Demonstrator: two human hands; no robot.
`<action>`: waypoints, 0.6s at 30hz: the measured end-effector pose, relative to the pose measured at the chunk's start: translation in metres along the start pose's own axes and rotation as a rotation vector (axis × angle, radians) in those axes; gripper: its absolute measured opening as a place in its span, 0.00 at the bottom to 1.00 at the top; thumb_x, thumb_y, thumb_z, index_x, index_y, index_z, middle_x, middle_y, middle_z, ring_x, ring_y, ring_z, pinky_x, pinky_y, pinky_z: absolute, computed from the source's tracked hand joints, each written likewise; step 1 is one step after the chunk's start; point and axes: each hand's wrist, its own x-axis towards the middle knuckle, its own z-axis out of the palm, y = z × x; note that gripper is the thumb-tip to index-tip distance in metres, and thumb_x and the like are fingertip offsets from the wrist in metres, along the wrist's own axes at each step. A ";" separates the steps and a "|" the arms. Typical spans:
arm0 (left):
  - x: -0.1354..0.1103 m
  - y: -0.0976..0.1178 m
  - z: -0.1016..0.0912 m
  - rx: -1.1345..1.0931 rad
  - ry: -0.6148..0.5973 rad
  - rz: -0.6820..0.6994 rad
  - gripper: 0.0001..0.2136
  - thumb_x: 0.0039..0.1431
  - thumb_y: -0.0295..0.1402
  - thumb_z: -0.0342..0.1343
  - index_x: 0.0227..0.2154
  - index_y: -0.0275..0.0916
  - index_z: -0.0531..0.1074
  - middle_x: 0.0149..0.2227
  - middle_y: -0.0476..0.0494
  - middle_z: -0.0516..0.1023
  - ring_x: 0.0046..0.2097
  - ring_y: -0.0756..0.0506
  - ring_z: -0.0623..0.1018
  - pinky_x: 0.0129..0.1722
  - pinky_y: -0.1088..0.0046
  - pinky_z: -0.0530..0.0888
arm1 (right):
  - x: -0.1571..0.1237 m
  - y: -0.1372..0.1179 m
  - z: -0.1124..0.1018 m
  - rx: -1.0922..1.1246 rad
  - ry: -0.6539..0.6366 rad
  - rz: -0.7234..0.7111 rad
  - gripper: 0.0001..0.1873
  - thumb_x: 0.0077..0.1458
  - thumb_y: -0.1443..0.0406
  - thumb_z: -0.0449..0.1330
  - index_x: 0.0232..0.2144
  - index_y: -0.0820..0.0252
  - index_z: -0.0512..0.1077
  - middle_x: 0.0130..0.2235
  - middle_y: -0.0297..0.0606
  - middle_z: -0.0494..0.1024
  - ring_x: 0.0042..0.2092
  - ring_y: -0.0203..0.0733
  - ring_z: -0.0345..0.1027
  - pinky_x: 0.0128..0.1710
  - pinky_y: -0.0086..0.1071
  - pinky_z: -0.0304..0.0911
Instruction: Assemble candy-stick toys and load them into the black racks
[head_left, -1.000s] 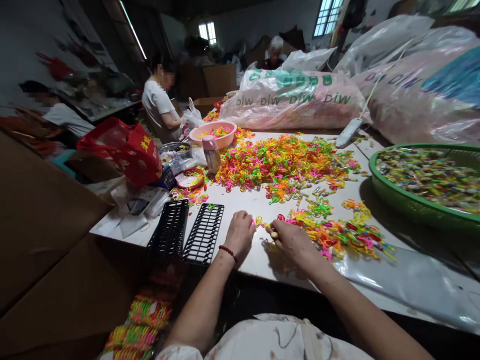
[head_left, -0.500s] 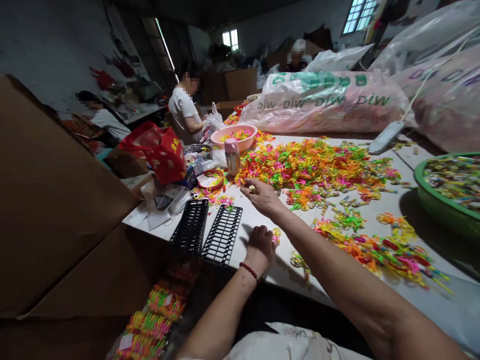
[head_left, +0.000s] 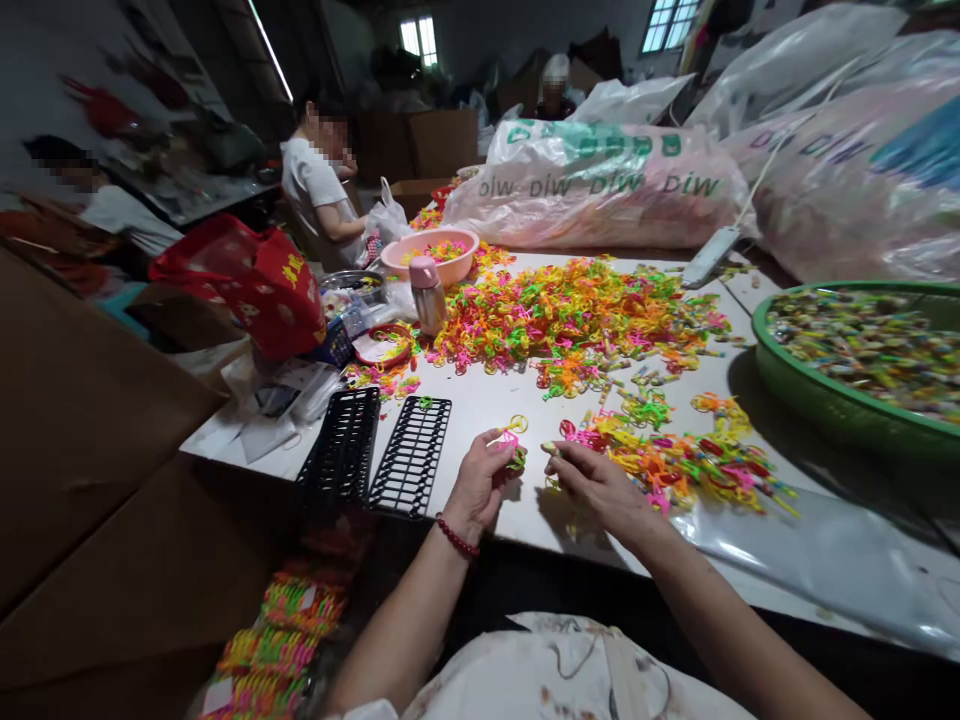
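Observation:
My left hand [head_left: 480,482], with a dark red bead bracelet [head_left: 457,537] at its wrist, is closed round a few small plastic toy pieces [head_left: 513,440] in yellow, pink and green. One yellow piece ends in a ring. Opposite it, a short gap away, my right hand [head_left: 600,487] pinches a small pale yellow piece [head_left: 550,448] between thumb and fingertips. Its exact kind is too small to tell. Just beyond the right hand lies a loose pile of toy pieces [head_left: 690,455]. A larger heap of bright plastic pieces [head_left: 570,310] spreads over the white table [head_left: 480,395].
Two black grid racks, one nearer [head_left: 411,455] and one stacked [head_left: 341,440], lie to the left. Behind stand a pink-lidded flask [head_left: 429,300], a pink basin [head_left: 442,268] and a red bag [head_left: 255,290]. A green tub [head_left: 847,400] is at right. Co-workers [head_left: 319,185] sit beyond.
My right hand has drawn back from the edge of the large heap to beside the left. My left hand has risen and turned, showing the pieces it holds. The view has swung right.

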 end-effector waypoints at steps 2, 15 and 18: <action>-0.008 0.002 0.009 -0.014 -0.064 -0.046 0.25 0.46 0.31 0.67 0.46 0.37 0.65 0.34 0.46 0.76 0.33 0.51 0.75 0.35 0.75 0.71 | -0.003 0.005 -0.002 -0.048 0.000 -0.050 0.19 0.58 0.53 0.56 0.46 0.58 0.73 0.33 0.33 0.74 0.32 0.36 0.64 0.31 0.28 0.60; -0.024 -0.010 0.050 0.190 -0.024 0.002 0.17 0.52 0.45 0.61 0.34 0.40 0.62 0.24 0.55 0.65 0.22 0.55 0.64 0.22 0.79 0.64 | -0.022 -0.005 -0.007 -0.145 0.019 -0.130 0.14 0.60 0.55 0.55 0.36 0.57 0.74 0.31 0.34 0.76 0.33 0.38 0.68 0.33 0.29 0.61; -0.022 -0.015 0.048 0.321 -0.011 0.061 0.14 0.57 0.45 0.56 0.34 0.40 0.62 0.24 0.55 0.65 0.22 0.54 0.63 0.23 0.79 0.64 | -0.024 -0.004 -0.009 -0.134 0.008 -0.126 0.15 0.60 0.54 0.55 0.34 0.57 0.74 0.31 0.35 0.77 0.33 0.39 0.68 0.34 0.30 0.61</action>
